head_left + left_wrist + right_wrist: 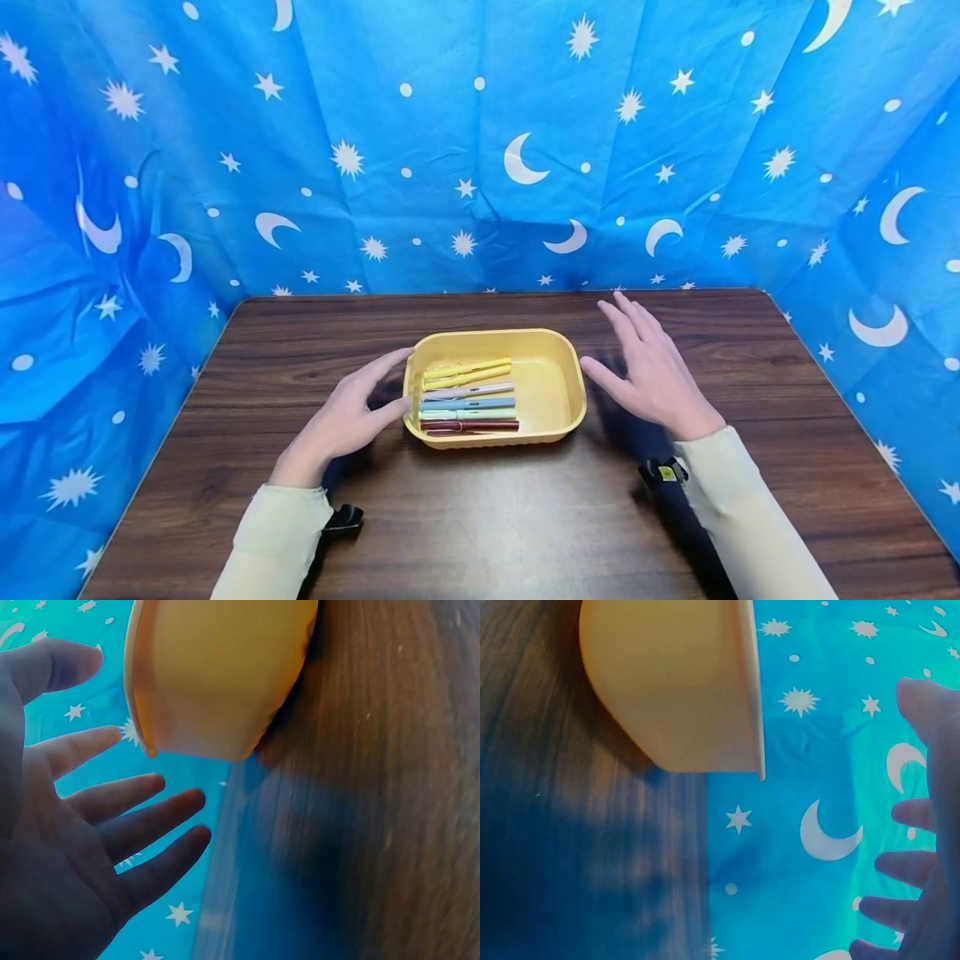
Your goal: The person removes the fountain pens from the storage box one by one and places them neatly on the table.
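We locate the yellow tray (546, 392) near the tabletop's (480, 525) far edge; pens (472, 403) occupy its left portion. Our left hand (348, 417) and right hand (654, 379) flank it, fingers spread wide.

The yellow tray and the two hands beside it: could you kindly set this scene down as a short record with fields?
Container: yellow tray with rounded corners
Contents: pens in yellow, pale silver, blue, pale green and dark red, lying side by side toward the left end
Left hand: left hand at the tray's left end, fingers extended, holding nothing
Right hand: right hand raised beyond the right end, apart from the tray, holding nothing
Surface: dark wood-grain table
Backdrop: blue cloth with white moons and stars
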### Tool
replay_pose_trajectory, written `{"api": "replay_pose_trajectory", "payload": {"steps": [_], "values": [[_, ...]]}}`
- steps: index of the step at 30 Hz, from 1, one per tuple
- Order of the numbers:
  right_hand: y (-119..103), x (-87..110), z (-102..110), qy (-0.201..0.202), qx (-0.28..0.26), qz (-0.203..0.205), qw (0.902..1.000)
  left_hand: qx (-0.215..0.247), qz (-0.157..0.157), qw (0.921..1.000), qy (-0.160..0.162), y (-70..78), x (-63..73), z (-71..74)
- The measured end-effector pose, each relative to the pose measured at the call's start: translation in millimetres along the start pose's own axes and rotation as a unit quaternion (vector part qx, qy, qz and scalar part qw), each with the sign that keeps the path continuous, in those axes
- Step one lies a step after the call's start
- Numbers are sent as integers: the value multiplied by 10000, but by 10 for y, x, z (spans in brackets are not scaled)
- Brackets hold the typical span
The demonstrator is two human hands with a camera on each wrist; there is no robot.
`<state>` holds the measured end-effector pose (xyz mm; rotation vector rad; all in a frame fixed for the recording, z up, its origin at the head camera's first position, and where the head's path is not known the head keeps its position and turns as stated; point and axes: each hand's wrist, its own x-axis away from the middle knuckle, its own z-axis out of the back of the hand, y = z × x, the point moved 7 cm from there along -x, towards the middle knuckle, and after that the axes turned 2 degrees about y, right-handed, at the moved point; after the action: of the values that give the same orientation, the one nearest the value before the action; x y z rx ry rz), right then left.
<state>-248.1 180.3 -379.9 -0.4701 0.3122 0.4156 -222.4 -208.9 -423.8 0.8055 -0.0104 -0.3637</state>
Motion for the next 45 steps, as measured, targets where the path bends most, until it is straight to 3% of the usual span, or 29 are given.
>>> {"api": "replay_pose_trajectory", "payload": {"steps": [10, 19, 31, 45], "values": [[-350, -226, 70, -383, -524, 736, 9952, 174, 130, 9994, -283, -72, -15, -58], [-731, -432, -48, -1089, -859, 1531, 9784, 435, 217, 9983, -334, -96, -15, -87], [-840, -659, -288, -2192, -1212, 1373, 9583, 876, 313, 9950, -359, -119, 21, -94], [-826, -707, -625, -3175, -911, 1319, 9346, 936, 229, 9946, -381, -147, 17, -102]]}}
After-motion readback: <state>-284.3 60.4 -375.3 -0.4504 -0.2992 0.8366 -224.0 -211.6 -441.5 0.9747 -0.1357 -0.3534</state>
